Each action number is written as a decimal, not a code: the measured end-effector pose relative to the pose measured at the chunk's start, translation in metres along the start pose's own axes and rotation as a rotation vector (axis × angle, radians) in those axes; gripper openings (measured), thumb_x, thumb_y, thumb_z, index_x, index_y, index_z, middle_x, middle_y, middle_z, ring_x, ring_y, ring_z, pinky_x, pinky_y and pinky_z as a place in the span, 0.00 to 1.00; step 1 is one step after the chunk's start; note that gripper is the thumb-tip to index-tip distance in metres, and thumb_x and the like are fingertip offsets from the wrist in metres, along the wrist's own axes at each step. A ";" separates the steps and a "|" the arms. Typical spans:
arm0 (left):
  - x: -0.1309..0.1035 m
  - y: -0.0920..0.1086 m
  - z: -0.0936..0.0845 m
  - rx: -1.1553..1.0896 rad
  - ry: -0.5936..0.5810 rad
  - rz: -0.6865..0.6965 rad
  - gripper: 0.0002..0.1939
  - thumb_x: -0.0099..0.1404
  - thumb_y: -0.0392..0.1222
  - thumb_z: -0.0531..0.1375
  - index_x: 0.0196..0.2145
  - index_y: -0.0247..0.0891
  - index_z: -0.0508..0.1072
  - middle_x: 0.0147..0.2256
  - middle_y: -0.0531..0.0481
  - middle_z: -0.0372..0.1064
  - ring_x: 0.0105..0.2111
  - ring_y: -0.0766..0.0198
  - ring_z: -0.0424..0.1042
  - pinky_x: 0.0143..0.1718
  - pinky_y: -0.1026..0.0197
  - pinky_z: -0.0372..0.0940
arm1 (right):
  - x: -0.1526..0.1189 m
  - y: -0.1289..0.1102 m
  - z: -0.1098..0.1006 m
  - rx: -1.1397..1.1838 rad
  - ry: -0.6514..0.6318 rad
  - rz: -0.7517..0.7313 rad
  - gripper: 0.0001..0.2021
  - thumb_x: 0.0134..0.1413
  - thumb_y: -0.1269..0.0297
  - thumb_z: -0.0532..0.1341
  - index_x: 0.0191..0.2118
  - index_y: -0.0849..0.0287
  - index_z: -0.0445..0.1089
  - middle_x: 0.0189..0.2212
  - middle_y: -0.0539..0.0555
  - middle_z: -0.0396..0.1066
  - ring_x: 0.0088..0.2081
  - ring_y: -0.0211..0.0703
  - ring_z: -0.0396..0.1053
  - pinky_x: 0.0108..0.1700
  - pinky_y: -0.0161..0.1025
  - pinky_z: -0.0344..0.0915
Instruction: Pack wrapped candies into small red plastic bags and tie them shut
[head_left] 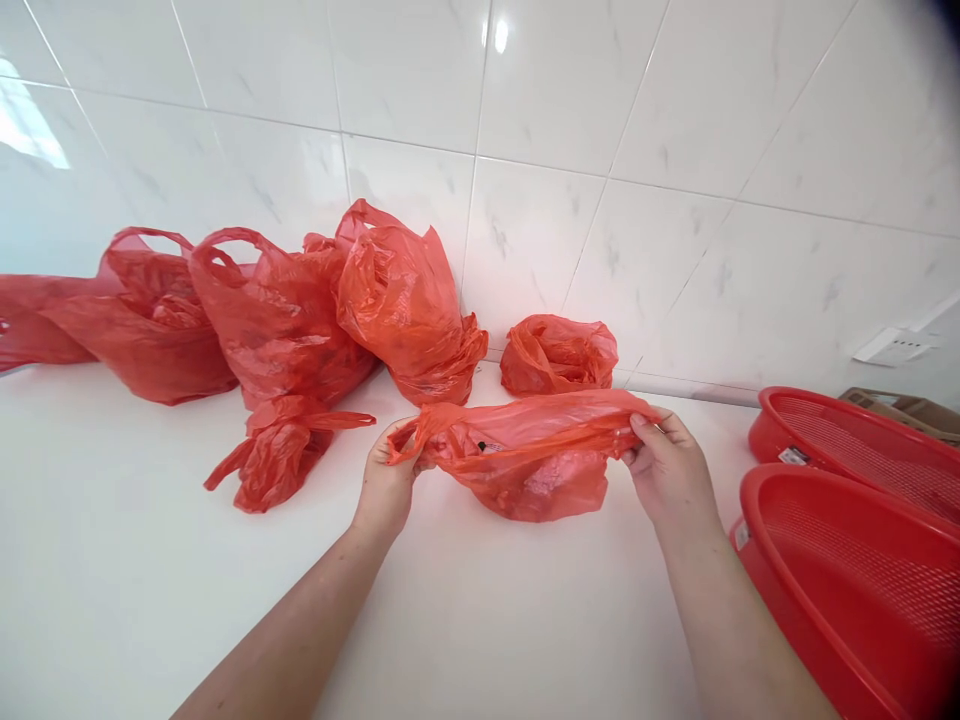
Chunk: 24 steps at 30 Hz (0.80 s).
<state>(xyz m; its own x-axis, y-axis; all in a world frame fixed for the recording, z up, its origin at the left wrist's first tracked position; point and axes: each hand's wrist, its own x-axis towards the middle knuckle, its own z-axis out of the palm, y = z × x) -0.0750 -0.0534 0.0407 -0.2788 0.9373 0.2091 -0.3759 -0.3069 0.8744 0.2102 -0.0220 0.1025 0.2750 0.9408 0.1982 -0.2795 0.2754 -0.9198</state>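
Observation:
A red plastic bag (536, 470) is stretched sideways between my two hands, over the white table. My left hand (391, 465) is closed on the bag's left end, by a handle loop. The other end is pinched between the thumb and fingers of my right hand (664, 455). Something pinkish with a small dark spot shows through the thin plastic; I cannot make out what it is. Just behind sits a smaller red bag (559, 355), its top bunched open. A crumpled red bag with its ends sticking out (281, 455) lies to the left of my left hand.
Several filled red plastic bags (285, 320) stand in a row along the tiled wall (540, 230) at the back left. Two red mesh baskets (855, 600) are at the right edge, with a cardboard box (911, 410) behind. A socket plate (896, 347) is on the wall.

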 end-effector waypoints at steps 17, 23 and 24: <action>-0.002 0.007 -0.001 0.191 -0.511 -0.052 0.41 0.53 0.47 0.66 0.61 0.50 0.54 0.64 0.43 0.46 0.62 0.47 0.51 0.55 0.45 0.59 | 0.005 0.022 -0.042 -0.180 0.028 -0.124 0.35 0.45 0.49 0.65 0.58 0.45 0.53 0.56 0.54 0.60 0.55 0.43 0.63 0.50 0.43 0.65; 0.003 -0.020 -0.008 0.604 -0.183 -0.030 0.45 0.53 0.51 0.65 0.63 0.45 0.49 0.64 0.37 0.46 0.62 0.46 0.50 0.55 0.43 0.56 | -0.011 0.056 -0.024 -0.225 -0.313 -0.030 0.55 0.25 0.44 0.71 0.62 0.47 0.46 0.61 0.58 0.55 0.58 0.51 0.60 0.53 0.51 0.63; 0.004 -0.023 -0.007 0.617 -0.192 -0.015 0.43 0.54 0.52 0.65 0.63 0.45 0.50 0.63 0.38 0.49 0.62 0.48 0.51 0.55 0.44 0.55 | -0.012 0.055 -0.016 -0.239 -0.342 -0.034 0.55 0.24 0.45 0.71 0.62 0.47 0.46 0.60 0.58 0.57 0.57 0.51 0.61 0.53 0.51 0.64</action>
<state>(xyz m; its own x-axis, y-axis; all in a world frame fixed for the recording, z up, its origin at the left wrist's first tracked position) -0.0740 -0.0443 0.0184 -0.0932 0.9712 0.2192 0.2145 -0.1954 0.9570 0.2065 -0.0211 0.0441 -0.0519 0.9544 0.2940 -0.0432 0.2919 -0.9555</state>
